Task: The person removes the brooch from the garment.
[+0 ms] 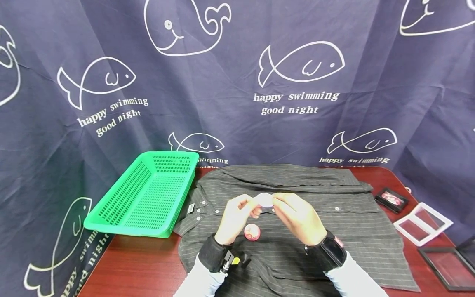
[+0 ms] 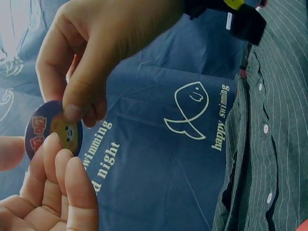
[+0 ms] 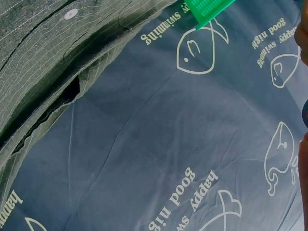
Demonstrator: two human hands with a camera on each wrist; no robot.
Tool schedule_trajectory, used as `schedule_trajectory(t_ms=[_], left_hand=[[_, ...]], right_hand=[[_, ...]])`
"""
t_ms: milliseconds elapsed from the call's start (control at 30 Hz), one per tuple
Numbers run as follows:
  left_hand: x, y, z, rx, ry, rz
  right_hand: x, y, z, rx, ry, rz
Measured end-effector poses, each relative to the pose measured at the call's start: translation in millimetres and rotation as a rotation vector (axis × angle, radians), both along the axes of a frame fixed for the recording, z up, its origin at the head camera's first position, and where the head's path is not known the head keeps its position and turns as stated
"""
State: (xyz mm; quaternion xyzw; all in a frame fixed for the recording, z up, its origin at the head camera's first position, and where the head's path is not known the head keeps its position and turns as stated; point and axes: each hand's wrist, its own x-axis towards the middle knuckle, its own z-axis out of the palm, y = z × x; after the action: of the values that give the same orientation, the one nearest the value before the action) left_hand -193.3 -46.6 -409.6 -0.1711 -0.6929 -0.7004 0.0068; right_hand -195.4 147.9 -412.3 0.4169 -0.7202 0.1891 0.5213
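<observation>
A round pin badge (image 2: 34, 126), purple with a yellow cartoon figure and red lettering, is held up over a dark pinstriped shirt (image 1: 356, 235). In the head view only the badge's pale side (image 1: 265, 200) shows, between both hands. My left hand (image 1: 237, 214) pinches its left edge between thumb and fingers. My right hand (image 1: 298, 216) holds the opposite edge with its fingertips. Just below the hands, a pink-and-red round badge (image 1: 252, 232) lies on the shirt. At the right wrist view's border, only slivers of fingers (image 3: 302, 41) and a dark badge edge appear.
A green plastic basket (image 1: 148, 206) stands at the table's left, beside the shirt collar. On the right lie a small black case with a red-and-white item (image 1: 391, 199), a white frame (image 1: 423, 225) and a black frame (image 1: 449, 268). A dark blue fish-print curtain (image 1: 237, 82) hangs behind.
</observation>
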Motion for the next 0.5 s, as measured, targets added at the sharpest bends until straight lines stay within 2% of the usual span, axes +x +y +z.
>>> schedule_trajectory(t_ms=[167,500], left_hand=[[1.0,-2.8,0.9,-0.037,0.045,0.034],[2.9,-9.9,-6.1,-0.144,0.138,0.115]], right_hand=[[2.1,3.6,0.0,-0.03,-0.066,-0.007],[5.2,22.1,4.1,-0.228,-0.336,0.004]])
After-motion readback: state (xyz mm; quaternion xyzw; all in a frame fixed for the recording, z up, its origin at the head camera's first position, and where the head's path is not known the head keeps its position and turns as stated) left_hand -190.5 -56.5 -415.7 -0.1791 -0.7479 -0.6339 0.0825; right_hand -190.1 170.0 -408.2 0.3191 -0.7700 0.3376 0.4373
